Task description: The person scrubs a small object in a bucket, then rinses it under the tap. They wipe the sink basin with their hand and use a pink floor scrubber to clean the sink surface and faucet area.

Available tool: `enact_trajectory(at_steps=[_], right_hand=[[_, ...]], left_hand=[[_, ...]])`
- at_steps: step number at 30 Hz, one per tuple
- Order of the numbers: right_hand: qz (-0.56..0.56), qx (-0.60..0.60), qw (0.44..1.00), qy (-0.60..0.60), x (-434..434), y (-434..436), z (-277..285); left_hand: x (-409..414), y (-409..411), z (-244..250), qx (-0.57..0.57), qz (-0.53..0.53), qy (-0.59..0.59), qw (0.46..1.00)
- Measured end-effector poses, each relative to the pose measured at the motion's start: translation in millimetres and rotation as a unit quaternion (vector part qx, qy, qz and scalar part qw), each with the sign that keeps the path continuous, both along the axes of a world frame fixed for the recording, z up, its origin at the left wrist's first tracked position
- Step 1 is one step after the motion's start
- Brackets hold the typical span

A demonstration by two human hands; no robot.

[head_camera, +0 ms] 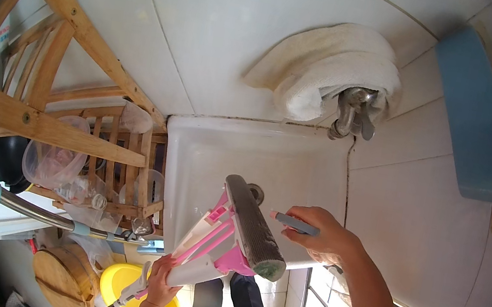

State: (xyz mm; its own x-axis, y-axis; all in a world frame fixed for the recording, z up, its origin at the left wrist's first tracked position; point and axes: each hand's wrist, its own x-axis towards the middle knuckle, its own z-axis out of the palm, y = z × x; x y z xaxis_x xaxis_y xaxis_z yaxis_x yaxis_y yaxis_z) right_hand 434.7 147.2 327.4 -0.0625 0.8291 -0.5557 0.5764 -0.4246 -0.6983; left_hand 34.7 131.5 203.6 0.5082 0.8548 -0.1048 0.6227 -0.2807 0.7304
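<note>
My left hand (162, 278) grips the white and pink head frame of a sponge mop (200, 268), near the bottom of the view. The mop's dark grey ribbed sponge (254, 233) is tilted over a white ceramic sink (209, 142), and its near end shows green. In my right hand (324, 237), just right of the sponge and apart from it, is a small grey-handled tool (296, 223) with a pinkish tip. Its exact kind is unclear. Partly behind the sponge lies the sink's round drain (257, 193).
A metal tap (353, 110) with a white towel (338, 66) around it juts from the tiled wall. Wooden racks (83, 131) with plastic containers stand left. A blue holder (473, 123) hangs right. On the floor are a yellow basin (121, 274) and a wooden tub (64, 274).
</note>
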Motion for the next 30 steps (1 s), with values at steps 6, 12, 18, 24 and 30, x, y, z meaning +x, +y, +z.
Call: enact_trajectory(at_steps=[6, 12, 18, 24, 30], right_hand=[[-0.007, 0.023, 1.000, -0.014, 2, 1, -21], [0.054, -0.029, 0.992, -0.113, 3, 13, -25], [0.020, 0.014, 0.995, -0.093, 21, 10, -31], [-0.122, -0.016, 0.991, -0.053, 28, -7, -27], [-0.154, 0.046, 0.983, -0.087, 20, -22, -44]], left_hand=[[1, -1, -1, 0.003, -0.006, 0.010, 1.000], [6, -4, 2, -0.009, -0.011, 0.022, 1.000], [21, -13, -5, -0.004, -0.021, 0.051, 0.998], [48, -15, -13, 0.040, -0.045, 0.113, 0.992], [75, -13, -24, 0.049, -0.023, 0.164, 0.985]])
